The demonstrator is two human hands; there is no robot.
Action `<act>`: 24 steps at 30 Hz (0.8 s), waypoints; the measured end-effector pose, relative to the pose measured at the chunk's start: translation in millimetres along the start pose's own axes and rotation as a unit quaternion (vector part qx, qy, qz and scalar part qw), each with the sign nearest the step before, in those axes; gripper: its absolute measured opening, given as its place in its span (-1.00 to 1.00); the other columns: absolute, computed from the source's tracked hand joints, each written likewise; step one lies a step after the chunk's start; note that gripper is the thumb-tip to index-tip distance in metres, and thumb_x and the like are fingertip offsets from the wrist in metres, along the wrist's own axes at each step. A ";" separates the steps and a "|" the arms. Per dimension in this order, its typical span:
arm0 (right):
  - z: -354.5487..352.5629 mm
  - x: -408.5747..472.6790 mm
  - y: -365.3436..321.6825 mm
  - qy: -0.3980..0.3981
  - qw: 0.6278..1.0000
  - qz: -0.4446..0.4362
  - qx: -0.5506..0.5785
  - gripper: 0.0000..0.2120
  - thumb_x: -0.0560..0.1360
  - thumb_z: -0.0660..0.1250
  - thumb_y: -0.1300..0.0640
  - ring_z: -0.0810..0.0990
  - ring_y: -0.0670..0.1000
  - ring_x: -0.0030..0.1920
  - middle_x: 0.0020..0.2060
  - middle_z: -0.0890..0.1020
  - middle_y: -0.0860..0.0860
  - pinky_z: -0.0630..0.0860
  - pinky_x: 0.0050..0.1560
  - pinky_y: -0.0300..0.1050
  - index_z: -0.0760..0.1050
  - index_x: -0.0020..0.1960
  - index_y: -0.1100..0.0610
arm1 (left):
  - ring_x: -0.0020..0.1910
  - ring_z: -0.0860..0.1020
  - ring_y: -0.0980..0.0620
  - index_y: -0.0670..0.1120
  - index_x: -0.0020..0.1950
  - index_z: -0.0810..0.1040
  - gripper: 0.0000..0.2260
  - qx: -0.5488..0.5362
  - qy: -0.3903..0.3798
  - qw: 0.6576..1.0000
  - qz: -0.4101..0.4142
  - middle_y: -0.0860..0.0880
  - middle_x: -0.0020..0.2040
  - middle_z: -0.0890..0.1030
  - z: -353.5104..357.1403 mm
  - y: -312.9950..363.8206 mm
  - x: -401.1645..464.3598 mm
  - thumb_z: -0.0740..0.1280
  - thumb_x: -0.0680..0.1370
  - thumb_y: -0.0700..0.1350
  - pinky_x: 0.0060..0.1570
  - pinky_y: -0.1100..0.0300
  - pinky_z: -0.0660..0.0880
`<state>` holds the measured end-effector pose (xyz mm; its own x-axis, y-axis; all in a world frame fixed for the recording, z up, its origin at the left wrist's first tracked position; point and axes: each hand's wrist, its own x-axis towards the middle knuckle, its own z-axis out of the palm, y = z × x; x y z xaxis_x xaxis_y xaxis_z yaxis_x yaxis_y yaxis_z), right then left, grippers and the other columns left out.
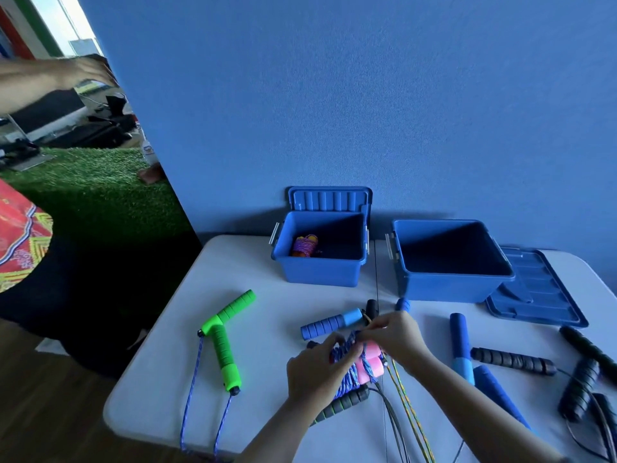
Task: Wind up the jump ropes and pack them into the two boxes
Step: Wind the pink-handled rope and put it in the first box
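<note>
My left hand (317, 369) grips a pink-handled jump rope (369, 362) whose blue-and-purple cord is wound round the handles. My right hand (397, 335) pinches the cord end at the top of that bundle. Two open blue boxes stand at the back: the small box (320, 269) holds one wound rope with orange handles (304, 245), and the large box (444, 282) looks empty inside. Loose on the white table (160, 372) lie a green-handled rope (223, 339), blue handles (330, 323) and black handles (512, 360).
The large box's lid (541, 292) lies flat at the right; the small box's lid (330, 198) leans on the blue wall. Yellow and black cords (404, 412) trail off the front edge. Another person's arm (50, 78) reaches in at the upper left, above green turf.
</note>
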<state>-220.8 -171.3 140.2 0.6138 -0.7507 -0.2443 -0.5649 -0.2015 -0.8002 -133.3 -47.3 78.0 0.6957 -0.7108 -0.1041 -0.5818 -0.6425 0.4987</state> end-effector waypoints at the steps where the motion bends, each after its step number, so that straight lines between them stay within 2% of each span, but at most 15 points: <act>1: -0.2 0.3 0.7 0.001 1.000 -0.001 -0.004 -0.90 0.32 0.49 0.25 0.34 -0.20 -0.55 -0.65 0.45 -0.19 0.23 -0.60 -0.45 0.66 -0.34 0.10 | -0.13 0.60 0.10 0.18 0.11 0.38 -0.34 -0.001 0.001 1.000 -0.003 0.06 -0.18 0.65 -0.1 0.0 0.8 -0.15 0.30 0.56 0.00 0.12 0.49; 3: 0.9 0.9 2.2 0.011 1.000 -0.008 -0.011 -0.95 0.34 0.46 0.26 0.38 -0.20 -0.51 -0.54 0.52 -0.16 0.28 -0.57 -0.46 0.69 -0.25 0.16 | -0.12 0.60 0.10 0.18 0.13 0.38 -0.37 -0.002 0.008 1.000 -0.008 0.06 -0.19 0.65 -1.7 0.9 2.0 -0.13 0.31 0.51 0.02 0.12 0.48; 5: 2.9 1.6 2.9 0.014 1.000 -0.011 -0.018 -0.90 0.37 0.42 0.27 0.44 -0.19 -0.42 -0.40 0.59 -0.08 0.32 -0.50 -0.47 0.69 -0.17 0.16 | -0.11 0.60 0.08 0.17 0.12 0.40 -0.39 0.007 0.023 1.000 -0.009 0.05 -0.24 0.63 -4.0 2.4 2.8 -0.12 0.31 0.47 0.00 0.14 0.44; 9: 2.8 4.7 0.3 0.007 0.997 -0.028 -0.068 -0.82 0.41 0.35 0.27 0.48 -0.21 -0.34 -0.23 0.68 0.00 0.36 -0.41 -0.54 0.68 -0.06 0.13 | -0.16 0.56 0.07 0.17 0.09 0.43 -0.44 0.031 0.044 0.999 0.008 0.05 -0.43 0.43 -12.0 4.6 4.2 -0.11 0.32 0.41 -0.17 0.17 0.33; 11: 1.1 7.4 1.5 0.004 0.998 -0.029 -0.063 -0.81 0.41 0.34 0.29 0.52 -0.18 -0.38 -0.28 0.68 -0.02 0.43 -0.35 -0.50 0.68 -0.06 0.14 | -0.23 0.54 0.06 0.17 0.09 0.42 -0.44 0.035 0.050 0.998 0.013 0.02 -0.41 0.46 -13.8 1.9 4.8 -0.12 0.32 0.40 -0.21 0.18 0.32; 13: -1.9 9.5 4.6 -0.007 0.999 -0.018 -0.034 -0.81 0.41 0.34 0.33 0.57 -0.07 -0.38 -0.38 0.62 -0.07 0.59 -0.23 -0.25 0.68 -0.07 0.16 | -0.30 0.48 0.08 0.16 0.09 0.43 -0.43 0.041 0.059 0.997 0.021 0.02 -0.39 0.50 -14.6 -2.2 5.2 -0.13 0.31 0.39 -0.24 0.19 0.30; 14: -3.5 9.8 5.7 -0.015 0.999 -0.014 -0.026 -0.80 0.41 0.33 0.35 0.58 -0.05 -0.38 -0.39 0.61 -0.08 0.61 -0.21 -0.20 0.68 -0.08 0.16 | -0.31 0.47 0.08 0.17 0.10 0.44 -0.42 0.043 0.063 0.997 0.025 0.02 -0.38 0.52 -14.6 -4.2 5.4 -0.14 0.31 0.38 -0.24 0.19 0.30; 18: -7.8 11.4 14.0 -0.047 0.999 -0.003 0.011 -0.74 0.43 0.29 0.43 0.60 -0.06 -0.33 -0.26 0.64 0.04 0.56 -0.34 -0.36 0.67 -0.09 0.17 | -0.24 0.55 0.05 0.13 0.11 0.45 -0.40 0.047 0.068 0.996 0.041 -0.02 -0.30 0.59 -14.3 -8.4 6.1 -0.13 0.32 0.38 -0.25 0.19 0.35; 22: -9.1 12.1 18.2 -0.066 0.998 -0.002 0.022 -0.77 0.45 0.30 0.42 0.62 -0.04 -0.25 -0.19 0.67 0.07 0.57 -0.31 -0.34 0.66 -0.08 0.17 | -0.28 0.54 0.06 0.13 0.09 0.48 -0.38 0.046 0.071 0.995 0.045 -0.02 -0.32 0.58 -16.3 -7.1 2.7 -0.14 0.31 0.39 -0.28 0.20 0.33; 24: -8.2 11.6 17.9 -0.054 0.998 -0.002 0.025 -0.77 0.45 0.29 0.41 0.62 -0.07 -0.28 -0.22 0.66 0.03 0.57 -0.33 -0.35 0.66 -0.08 0.17 | -0.29 0.53 0.06 0.12 0.08 0.50 -0.37 0.045 0.075 0.995 0.047 -0.01 -0.38 0.50 -17.6 -5.5 2.1 -0.15 0.30 0.40 -0.30 0.20 0.30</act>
<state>-228.3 -188.8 127.5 0.6732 -0.6777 -0.2959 -0.5352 -0.1704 -0.8273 -121.2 -40.2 90.2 0.6869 -0.7231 0.0727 -0.6783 -0.6021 0.4212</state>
